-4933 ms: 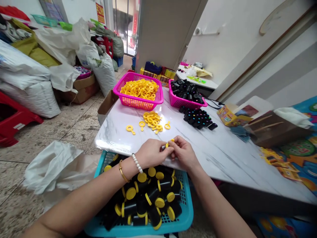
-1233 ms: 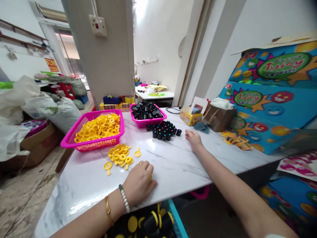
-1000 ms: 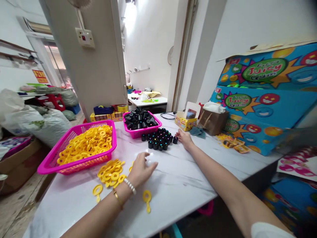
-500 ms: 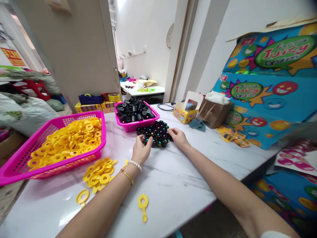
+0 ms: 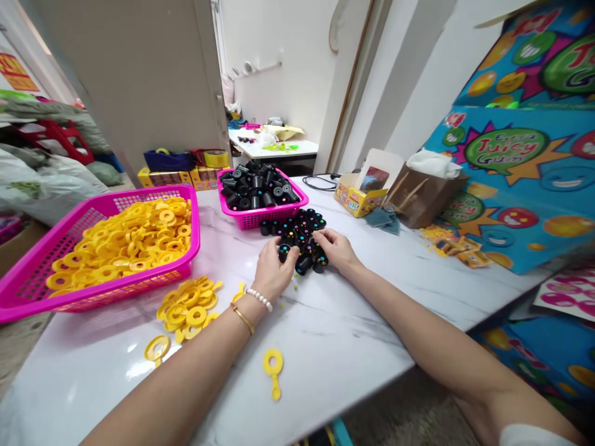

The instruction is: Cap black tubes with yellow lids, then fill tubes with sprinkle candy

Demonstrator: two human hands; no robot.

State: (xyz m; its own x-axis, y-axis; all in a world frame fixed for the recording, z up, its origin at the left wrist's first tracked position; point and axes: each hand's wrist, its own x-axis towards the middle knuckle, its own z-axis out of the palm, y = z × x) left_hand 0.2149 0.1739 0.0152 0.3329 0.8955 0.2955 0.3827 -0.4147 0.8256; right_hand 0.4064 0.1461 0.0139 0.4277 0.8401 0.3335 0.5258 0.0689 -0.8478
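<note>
A cluster of small black tubes (image 5: 297, 232) with coloured dots on their tops stands on the white marble table (image 5: 325, 334), in front of a pink basket of black tubes (image 5: 260, 189). My left hand (image 5: 274, 269) curls its fingers round a black tube at the cluster's near left edge. My right hand (image 5: 337, 248) cups the cluster's near right side, fingers bent against the tubes. A pile of yellow ring caps (image 5: 188, 306) lies left of my left wrist, and one loose yellow ring cap (image 5: 273, 368) lies nearer the front edge.
A large pink basket of yellow rings (image 5: 116, 244) fills the left of the table. A small yellow box (image 5: 357, 198), a brown paper bag (image 5: 421, 195) and blue printed cartons (image 5: 520, 167) stand at the right. Sacks and a red stool lie at the far left.
Both hands have drawn the black tube cluster a little toward me. My left hand has closed on a tube at its left edge. The camera tilted slightly down.
</note>
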